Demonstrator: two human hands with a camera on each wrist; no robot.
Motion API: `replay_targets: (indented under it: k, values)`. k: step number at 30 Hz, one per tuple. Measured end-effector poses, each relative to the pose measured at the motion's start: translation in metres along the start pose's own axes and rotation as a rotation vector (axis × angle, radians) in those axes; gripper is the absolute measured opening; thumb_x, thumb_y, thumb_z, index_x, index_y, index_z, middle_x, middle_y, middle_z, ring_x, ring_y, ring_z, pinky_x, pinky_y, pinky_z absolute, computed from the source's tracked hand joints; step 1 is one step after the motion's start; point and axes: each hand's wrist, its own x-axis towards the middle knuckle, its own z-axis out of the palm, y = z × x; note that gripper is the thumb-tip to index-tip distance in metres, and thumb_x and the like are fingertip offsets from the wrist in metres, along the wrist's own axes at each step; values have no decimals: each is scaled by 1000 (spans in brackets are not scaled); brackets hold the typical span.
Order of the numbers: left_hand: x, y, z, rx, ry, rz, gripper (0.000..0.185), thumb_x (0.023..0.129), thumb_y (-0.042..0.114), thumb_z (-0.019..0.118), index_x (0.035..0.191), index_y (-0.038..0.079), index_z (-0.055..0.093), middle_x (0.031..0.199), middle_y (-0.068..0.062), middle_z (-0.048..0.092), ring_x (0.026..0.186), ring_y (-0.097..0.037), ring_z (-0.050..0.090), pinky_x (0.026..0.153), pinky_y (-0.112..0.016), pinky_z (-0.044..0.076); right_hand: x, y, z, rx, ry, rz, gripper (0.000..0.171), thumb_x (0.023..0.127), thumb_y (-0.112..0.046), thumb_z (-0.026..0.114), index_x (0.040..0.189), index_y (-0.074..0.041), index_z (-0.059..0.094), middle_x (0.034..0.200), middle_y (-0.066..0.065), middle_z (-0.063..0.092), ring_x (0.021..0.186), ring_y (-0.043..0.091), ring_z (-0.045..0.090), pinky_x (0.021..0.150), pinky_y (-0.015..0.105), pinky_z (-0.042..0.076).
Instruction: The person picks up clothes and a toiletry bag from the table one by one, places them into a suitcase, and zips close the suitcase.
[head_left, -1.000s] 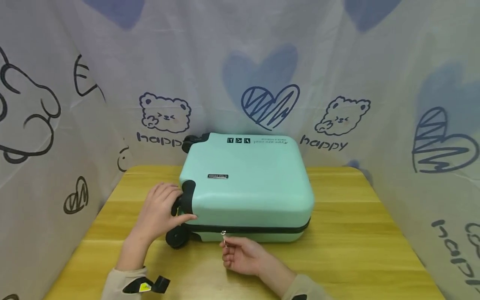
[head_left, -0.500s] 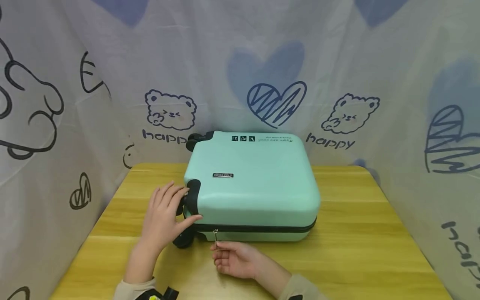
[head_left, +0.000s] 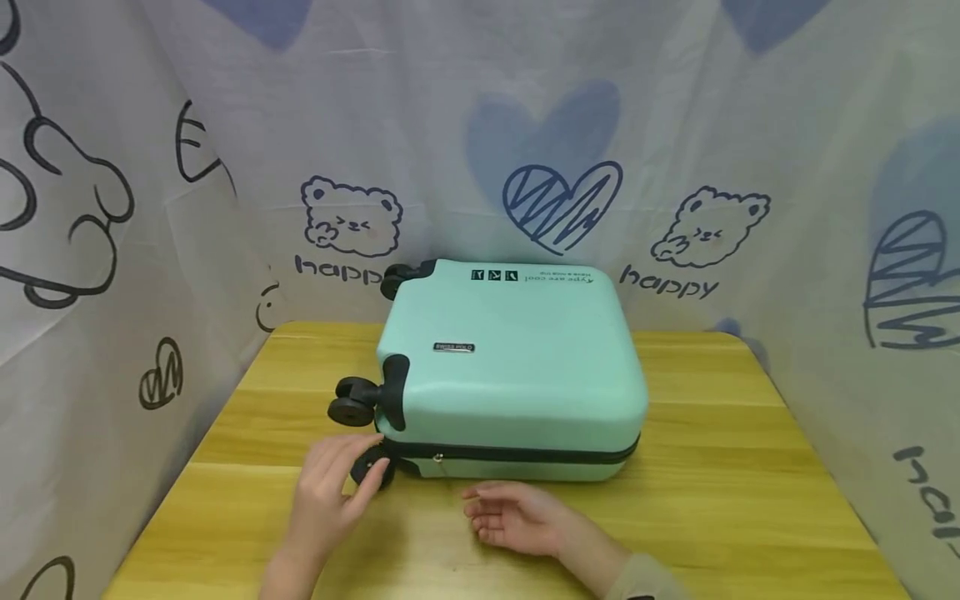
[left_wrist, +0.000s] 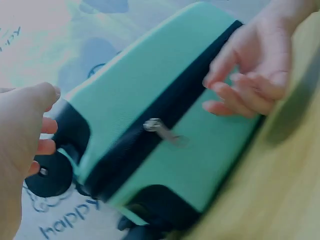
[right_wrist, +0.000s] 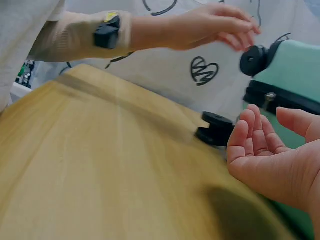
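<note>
Here the mint suitcase (head_left: 510,367) lies flat at the centre of the surface (head_left: 712,500), zip apparently run shut. Left hand (head_left: 330,492), fingers relaxed, touches the lower wheel (head_left: 372,468); right hand (head_left: 517,517) rests open, holding nothing, by the zip pull (head_left: 438,457).

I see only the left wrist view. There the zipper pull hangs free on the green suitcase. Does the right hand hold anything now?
Observer: No. In the right wrist view the right hand is palm up, its fingers relaxed and holding nothing.
Operator: Where exactly is the left hand?
Observer: In the head view the left hand is at the lower front wheel, at the near left corner of the suitcase. I cannot confirm a grip.
Operator: How does the suitcase lie?
Observer: It lies flat on its broad side on a wooden table, with the wheels pointing left.
</note>
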Motion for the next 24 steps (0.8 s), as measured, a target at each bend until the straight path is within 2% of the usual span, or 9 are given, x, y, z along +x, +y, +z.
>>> replay_targets:
  k: [4, 7, 11, 14, 16, 19, 22, 24]
  values:
    - [-15, 6, 9, -138, -112, -205, 17, 87, 11, 72, 103, 5, 72, 96, -5, 72, 90, -15, 64, 91, -13, 45, -14, -19, -1, -37, -43, -41, 24, 102, -19, 43, 114, -11, 62, 102, -1, 64, 93, 10, 58, 85, 22, 49]
    - [-25, 11, 18, -192, -233, -390, 20, 85, 4, 72, 104, 11, 72, 98, 0, 71, 90, -6, 63, 84, -12, 49, -25, -33, 1, -78, -86, -71, 27, 104, -18, 39, 115, -11, 63, 104, -2, 65, 94, 10, 59, 87, 23, 50]
    - [-33, 15, 29, -253, -385, -660, 15, 91, 16, 69, 105, 14, 72, 101, 2, 73, 89, -2, 64, 80, -23, 55, -42, -51, 6, -176, -167, -121, 29, 105, -13, 36, 119, -10, 60, 108, -2, 67, 96, 9, 62, 87, 23, 51]
    - [-35, 17, 34, -323, -495, -858, 22, 92, 26, 67, 109, 14, 72, 106, 0, 73, 95, -5, 67, 84, -24, 55, -57, -66, 14, -283, -195, -211, 28, 104, -8, 36, 122, -8, 57, 111, -1, 67, 97, 10, 64, 87, 24, 52]
    - [-36, 17, 37, -387, -571, -943, 30, 93, 32, 64, 116, 13, 70, 111, -3, 73, 100, -10, 68, 86, -23, 54, -69, -76, 21, -376, -170, -300, 28, 103, -7, 38, 123, -8, 57, 112, -1, 67, 99, 11, 64, 87, 25, 53]
    - [-37, 15, 41, -572, -644, -1021, 41, 97, 31, 58, 127, 3, 62, 120, -17, 69, 108, -23, 67, 90, -26, 54, -87, -91, 30, -562, -88, -480, 27, 101, -5, 42, 123, -7, 58, 114, 0, 66, 103, 12, 64, 88, 28, 54]
    - [-37, 14, 46, -786, -662, -1100, 51, 100, 30, 53, 136, -7, 50, 128, -28, 60, 113, -34, 64, 95, -34, 54, -102, -102, 37, -784, 33, -705, 26, 98, 0, 47, 122, -3, 58, 115, 0, 65, 106, 12, 63, 90, 27, 54]
    - [-36, 14, 48, -909, -651, -1169, 55, 101, 29, 51, 139, -10, 44, 132, -31, 56, 115, -35, 63, 97, -38, 53, -109, -109, 39, -959, 123, -873, 29, 94, 7, 52, 121, 0, 58, 117, 6, 64, 109, 14, 61, 92, 26, 53]
